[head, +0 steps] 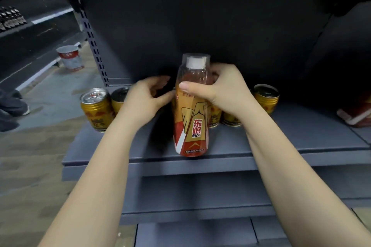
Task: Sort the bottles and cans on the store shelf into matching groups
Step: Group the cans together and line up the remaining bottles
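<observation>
The bottle [191, 118], orange and gold with a white cap under a clear overcap, was held upright at the front of the shelf [301, 142], its base at or just above the front edge; contact with the shelf could not be determined. The right hand [222, 88] was wrapped round the bottle's upper body, thumb across the front and fingers curled behind. The left hand [144, 98] was placed just beside the bottle on its left, fingers loosely curled, the thumb tip touching or nearly touching the label; nothing was seen to be held in it.

Gold cans stood behind and to both sides: a left can [96, 109] near the shelf's left end, a second can [118, 98] just behind the left hand, a right can [266, 98] further back, and more cans partly hidden behind the right wrist.

The step in hand was judged to be the relocation of the single bottle away from the cans. The next move would require the bottle to be lifted clear of the can tops and carried to a place of its own.

Open shelf was available in front of the right can. The front edge lay close under the bottle's base, so a tip forward was considered the main risk. A red item [355, 116] lay at the far right; a bucket [70, 58] stood on the floor at the left.
</observation>
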